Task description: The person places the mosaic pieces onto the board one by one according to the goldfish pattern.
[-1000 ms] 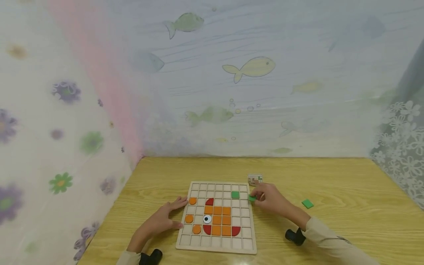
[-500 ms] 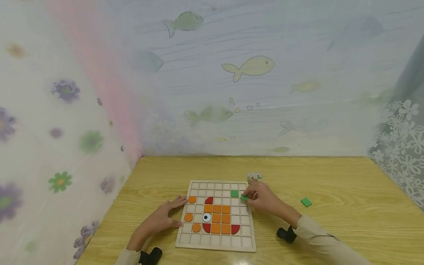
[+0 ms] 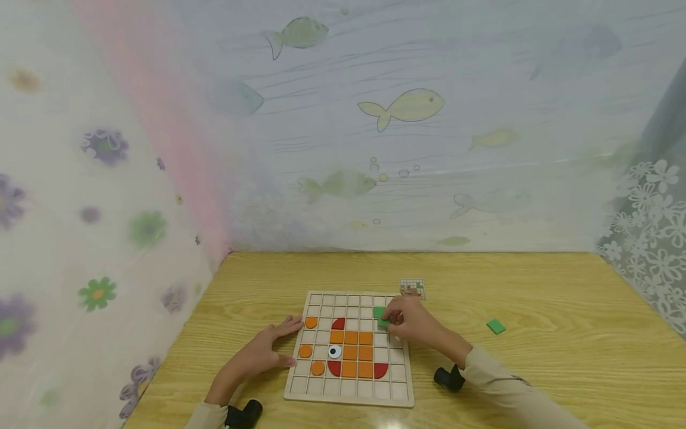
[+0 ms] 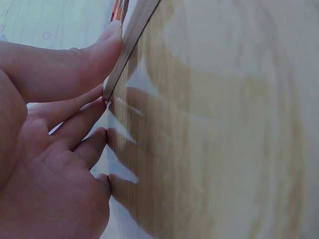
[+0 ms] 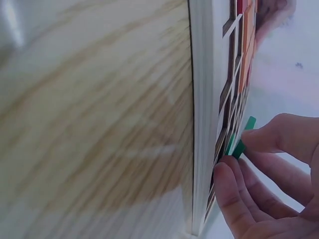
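Observation:
A square wooden grid board (image 3: 300, 388) lies on the table with orange squares (image 3: 351, 353), red quarter-round pieces (image 3: 381, 370), orange discs (image 3: 305, 351) and a round eye piece (image 3: 334, 351) set in its cells. My right hand (image 3: 415, 320) pinches a green square tile (image 5: 245, 137) over the upper right cells. Just behind that tile, another green square (image 3: 379, 312) sits in the grid. My left hand (image 3: 259, 351) rests at the board's left edge, its fingers extended and touching the rim, as the left wrist view shows.
One loose green tile (image 3: 495, 326) lies on the table to the right. A small pattern card (image 3: 412, 286) is behind the board's upper right corner, partly covered by the right hand. A fish-printed curtain (image 3: 321, 226) hangs behind the table (image 3: 536, 286).
My right hand has carried the pinched green tile leftward from the board's right edge to over the cells beside the seated green square. The left hand has stayed in place.

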{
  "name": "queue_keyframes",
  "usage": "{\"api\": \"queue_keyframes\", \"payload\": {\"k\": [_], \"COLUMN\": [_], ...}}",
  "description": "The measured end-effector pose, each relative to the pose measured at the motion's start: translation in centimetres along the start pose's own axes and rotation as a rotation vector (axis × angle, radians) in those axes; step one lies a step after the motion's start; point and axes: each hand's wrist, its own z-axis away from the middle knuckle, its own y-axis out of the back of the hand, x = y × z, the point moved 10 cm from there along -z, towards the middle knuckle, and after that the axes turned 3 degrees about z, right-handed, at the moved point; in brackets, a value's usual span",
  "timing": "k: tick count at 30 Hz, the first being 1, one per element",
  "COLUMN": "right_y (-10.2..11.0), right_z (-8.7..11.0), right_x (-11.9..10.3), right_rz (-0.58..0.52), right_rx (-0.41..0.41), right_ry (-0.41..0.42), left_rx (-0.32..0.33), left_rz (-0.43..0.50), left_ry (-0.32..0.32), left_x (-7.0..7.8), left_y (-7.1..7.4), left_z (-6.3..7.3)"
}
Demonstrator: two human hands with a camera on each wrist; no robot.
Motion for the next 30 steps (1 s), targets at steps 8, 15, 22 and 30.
{"api": "queue_keyframes", "payload": {"k": [8,15,22,30], "right_y": [-0.9,-1.0,-1.3,-0.8], "right_z": [-0.4,-0.5,-0.4,0.3], "right_x": [-0.5,-1.5,-1.7,-1.6], "right_rz": [-0.004,0.053,0.077,0.097], "right_rx": [-0.018,-0.001,-0.045,-0.031], "right_ry": [0.026,0.071,0.036,0.055], "left_rx": [0.004,0.020,0.022,0.015], "left_rz": [0.001,-0.032,-0.020,-0.026], "left_ry": [-0.006,-0.013,-0.020,-0.015], "left_x": [-0.2,0.0,0.6,0.2], "left_y": [0.0,0.2,0.4,0.1], "left_z": [0.0,0.2,0.2,0.1]}}
